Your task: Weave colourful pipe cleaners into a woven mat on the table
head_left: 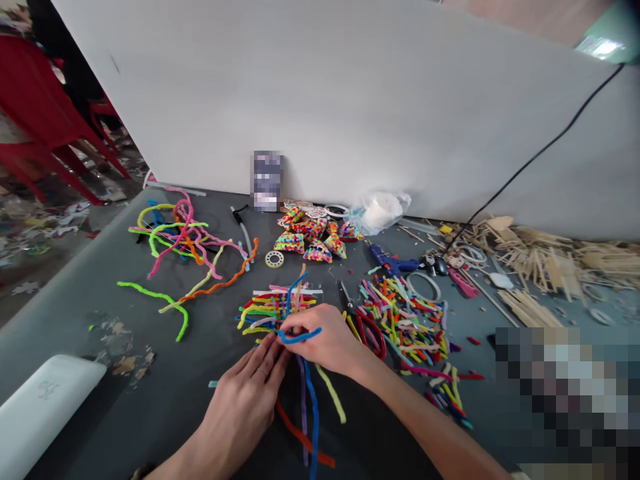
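Observation:
In the middle of the table lies a small woven mat of colourful pipe cleaners (270, 305), its short strands running sideways. Long purple, orange and pale yellow strands hang from its near side. My right hand (327, 337) is closed in a pinch on a blue pipe cleaner (309, 335), whose end curls over the fingers. My left hand (245, 403) wears a ring and has its fingers together, gripping the mat's near edge; the fingertips are partly hidden. Right of the mat are scissors (346, 298) and a pile of cut pipe-cleaner pieces (407, 323).
Long loose pipe cleaners (185, 233) lie at the left. Behind the mat sit several bright woven bundles (310, 230) and a plastic bag (383, 212). A blue glue gun (393, 260), a tape ring (424, 287) and wooden sticks (540, 260) are at the right. A white board (325, 100) stands behind.

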Action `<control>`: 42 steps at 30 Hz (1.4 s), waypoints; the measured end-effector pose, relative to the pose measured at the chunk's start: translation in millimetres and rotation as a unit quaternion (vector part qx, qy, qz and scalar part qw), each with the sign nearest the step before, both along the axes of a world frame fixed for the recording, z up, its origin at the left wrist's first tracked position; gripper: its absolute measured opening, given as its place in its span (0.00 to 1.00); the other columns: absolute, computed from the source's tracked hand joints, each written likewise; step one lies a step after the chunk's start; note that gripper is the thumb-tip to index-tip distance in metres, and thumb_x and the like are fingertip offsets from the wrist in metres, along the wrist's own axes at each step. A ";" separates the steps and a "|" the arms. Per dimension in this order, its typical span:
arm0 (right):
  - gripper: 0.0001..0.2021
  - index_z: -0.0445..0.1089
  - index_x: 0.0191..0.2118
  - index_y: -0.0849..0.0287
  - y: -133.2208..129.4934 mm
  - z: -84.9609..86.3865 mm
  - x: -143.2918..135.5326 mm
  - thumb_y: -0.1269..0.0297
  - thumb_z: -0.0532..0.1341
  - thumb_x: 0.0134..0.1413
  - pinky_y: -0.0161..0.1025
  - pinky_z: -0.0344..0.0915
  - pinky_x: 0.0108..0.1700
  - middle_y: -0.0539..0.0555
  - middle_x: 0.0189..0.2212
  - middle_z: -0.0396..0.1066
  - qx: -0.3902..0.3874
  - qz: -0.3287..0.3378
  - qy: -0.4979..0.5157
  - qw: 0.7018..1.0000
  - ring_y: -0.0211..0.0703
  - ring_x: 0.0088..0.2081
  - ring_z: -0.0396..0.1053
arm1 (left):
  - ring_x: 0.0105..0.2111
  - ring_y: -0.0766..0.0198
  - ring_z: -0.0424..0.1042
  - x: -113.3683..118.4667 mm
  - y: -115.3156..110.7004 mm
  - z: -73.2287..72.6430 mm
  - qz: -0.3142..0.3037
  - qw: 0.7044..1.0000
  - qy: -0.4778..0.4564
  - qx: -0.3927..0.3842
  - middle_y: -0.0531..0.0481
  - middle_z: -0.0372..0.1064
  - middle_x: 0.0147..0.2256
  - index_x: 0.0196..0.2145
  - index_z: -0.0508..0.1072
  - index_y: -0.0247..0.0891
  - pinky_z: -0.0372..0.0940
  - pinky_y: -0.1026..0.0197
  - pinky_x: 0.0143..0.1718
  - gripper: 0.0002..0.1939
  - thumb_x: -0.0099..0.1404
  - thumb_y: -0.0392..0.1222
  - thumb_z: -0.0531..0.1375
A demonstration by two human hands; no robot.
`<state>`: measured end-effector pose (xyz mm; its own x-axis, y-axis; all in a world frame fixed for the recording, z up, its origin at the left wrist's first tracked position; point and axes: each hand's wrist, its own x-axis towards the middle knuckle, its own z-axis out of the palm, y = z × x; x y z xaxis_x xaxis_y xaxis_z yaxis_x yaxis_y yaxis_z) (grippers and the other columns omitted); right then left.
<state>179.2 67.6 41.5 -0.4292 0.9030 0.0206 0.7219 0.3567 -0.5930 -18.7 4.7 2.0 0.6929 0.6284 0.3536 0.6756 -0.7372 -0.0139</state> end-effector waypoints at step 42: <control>0.08 0.75 0.39 0.57 -39.6 -32.4 6.1 0.75 0.60 0.64 0.38 0.68 0.43 0.52 0.38 0.75 0.237 0.094 -0.034 0.966 0.41 0.40 0.72 | 0.52 0.46 0.75 -6.5 11.2 21.7 -0.014 0.999 0.003 0.034 0.32 0.76 0.49 0.52 0.73 0.24 0.71 0.49 0.52 0.19 0.67 0.24 0.50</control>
<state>185.3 28.0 9.1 -0.6002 0.7050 0.3779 0.6494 0.7053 -0.2844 -25.2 16.0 23.6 0.7119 0.5836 0.3906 0.6550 -0.7525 -0.0694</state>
